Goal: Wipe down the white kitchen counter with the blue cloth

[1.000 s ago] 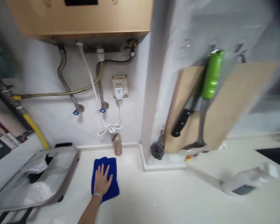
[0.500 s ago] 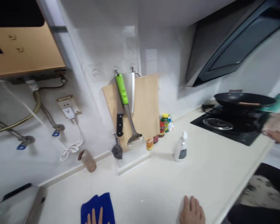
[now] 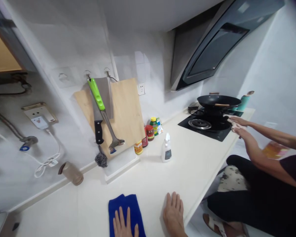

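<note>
A folded blue cloth (image 3: pixel 135 210) lies on the white counter (image 3: pixel 96 204) at the bottom centre. My left hand (image 3: pixel 123 225) rests flat on it with the fingers spread. To the right, my right hand (image 3: pixel 174 214) lies palm down on the bare counter near its front edge, fingers stretched out and nothing held. A white spray bottle (image 3: pixel 166 149) stands upright beyond my right hand, not touched by it.
At the right, another person's hands (image 3: pixel 239 126) press a light cloth by the black stove (image 3: pixel 204 125), which bears a wok (image 3: pixel 219 100). A cutting board (image 3: pixel 128 108), knives and a green-handled peeler hang behind. Jars (image 3: pixel 150 133) and a brown tumbler (image 3: pixel 71 173) stand near the wall.
The view has swung right, showing more of the other person. My left hand and the blue cloth have shifted rightward across the counter, nearer to my right hand.
</note>
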### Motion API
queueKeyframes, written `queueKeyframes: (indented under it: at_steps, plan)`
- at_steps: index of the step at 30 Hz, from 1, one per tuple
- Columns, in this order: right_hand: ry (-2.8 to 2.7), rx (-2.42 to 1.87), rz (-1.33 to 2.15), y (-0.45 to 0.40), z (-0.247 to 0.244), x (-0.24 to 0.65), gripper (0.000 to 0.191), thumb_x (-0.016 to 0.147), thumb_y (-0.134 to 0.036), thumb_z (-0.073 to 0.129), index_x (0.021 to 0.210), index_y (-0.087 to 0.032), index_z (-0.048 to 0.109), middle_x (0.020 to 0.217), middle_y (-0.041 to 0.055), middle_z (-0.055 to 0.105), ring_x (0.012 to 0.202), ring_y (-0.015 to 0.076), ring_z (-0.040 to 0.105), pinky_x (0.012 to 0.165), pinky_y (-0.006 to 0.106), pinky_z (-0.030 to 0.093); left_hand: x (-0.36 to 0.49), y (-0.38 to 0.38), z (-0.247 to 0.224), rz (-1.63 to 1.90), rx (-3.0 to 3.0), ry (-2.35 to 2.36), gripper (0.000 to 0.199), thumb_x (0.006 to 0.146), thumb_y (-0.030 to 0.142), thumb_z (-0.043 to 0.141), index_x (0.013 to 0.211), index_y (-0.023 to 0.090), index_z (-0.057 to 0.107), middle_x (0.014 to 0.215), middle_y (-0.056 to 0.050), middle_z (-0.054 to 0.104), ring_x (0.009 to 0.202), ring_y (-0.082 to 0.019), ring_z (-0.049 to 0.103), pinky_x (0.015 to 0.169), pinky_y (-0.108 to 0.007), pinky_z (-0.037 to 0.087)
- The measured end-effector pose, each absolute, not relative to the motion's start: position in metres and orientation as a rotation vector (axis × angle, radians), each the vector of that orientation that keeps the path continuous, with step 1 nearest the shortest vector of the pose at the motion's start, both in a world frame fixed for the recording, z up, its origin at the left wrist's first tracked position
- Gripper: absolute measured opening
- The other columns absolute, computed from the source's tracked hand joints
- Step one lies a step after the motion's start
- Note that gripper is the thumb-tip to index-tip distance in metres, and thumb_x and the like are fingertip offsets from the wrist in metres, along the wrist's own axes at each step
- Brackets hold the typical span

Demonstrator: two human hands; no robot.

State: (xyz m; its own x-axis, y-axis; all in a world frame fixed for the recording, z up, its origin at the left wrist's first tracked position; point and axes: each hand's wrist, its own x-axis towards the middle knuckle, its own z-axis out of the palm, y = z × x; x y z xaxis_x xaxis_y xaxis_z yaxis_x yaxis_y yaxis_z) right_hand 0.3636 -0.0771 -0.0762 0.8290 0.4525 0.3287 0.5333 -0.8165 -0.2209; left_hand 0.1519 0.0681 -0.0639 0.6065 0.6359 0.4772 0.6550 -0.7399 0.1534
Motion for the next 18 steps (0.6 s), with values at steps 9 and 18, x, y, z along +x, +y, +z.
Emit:
queueKeyframes:
  at_steps: [9, 18]
  plan:
    - [-0.781, -2.624, -0.437, -0.081, -0.079, 0.36, 0.059, 0.079, -0.019, 0.043, 0.135, -0.003, 0.055, 0.15, 0.0264, 0.041, 0.147, 0.0413, 0.021, 0.115, 0.057, 0.024, 0.158, 0.053, -0.052, -0.684, -2.772, -1.109, 0.064, 0.091, 0.034, 0.051, 0.152, 0.03, 0.032, 0.165, -0.006, 0.02, 0.151, -0.035, 0.016, 0.116, -0.058, 0.034]
    - [-0.867, -2.656, -0.371, -0.092, -0.063, 0.359, 0.059, 0.081, -0.017, 0.048, 0.139, -0.01, 0.052, 0.153, 0.0207, 0.04, 0.147, 0.0395, 0.022, 0.117, 0.056, 0.021, 0.097, 0.077, -0.037, -0.533, -2.915, -1.059, 0.055, 0.092, 0.038, 0.047, 0.147, 0.033, 0.043, 0.163, -0.002, 0.029, 0.151, -0.031, 0.02, 0.118, -0.056, 0.032]
